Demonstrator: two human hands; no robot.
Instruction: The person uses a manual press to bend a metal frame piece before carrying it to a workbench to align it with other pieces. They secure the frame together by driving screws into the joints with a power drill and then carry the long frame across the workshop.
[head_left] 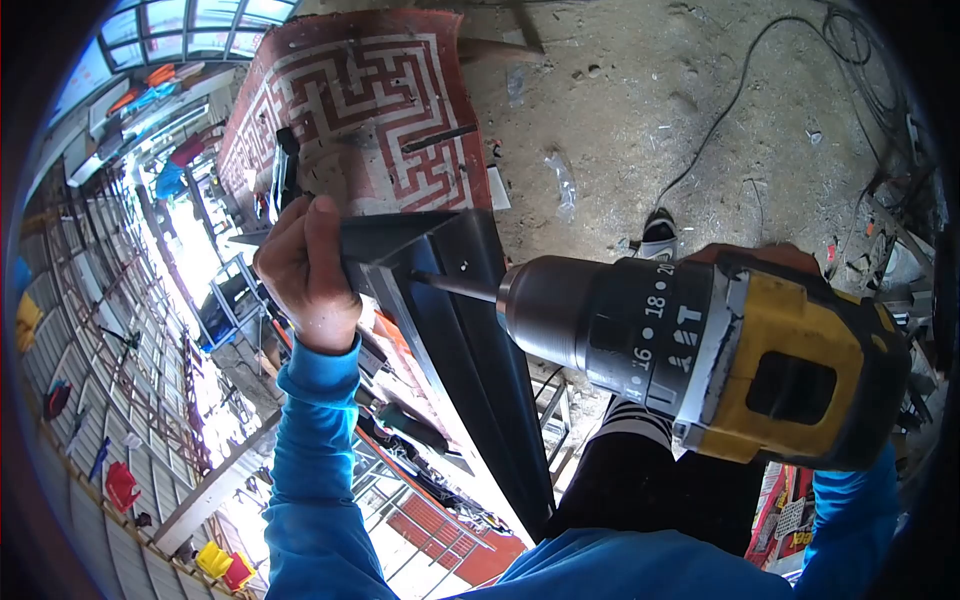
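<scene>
My left hand (305, 272) grips the upper end of a dark metal angle bar (470, 340) that runs down toward the lower middle of the view. My right hand (765, 255) is mostly hidden behind a yellow and black cordless drill (700, 345), which it holds. The drill's bit (455, 286) points left and its tip touches the face of the bar, just right of my left hand. Both arms wear blue sleeves.
A red and white patterned sheet (365, 110) lies beyond the bar. Dusty concrete floor (680, 100) with a black cable (740, 90) fills the upper right. Far below at left are scaffolding and rooftops (130, 330). My black trouser leg (650, 480) is beside the bar.
</scene>
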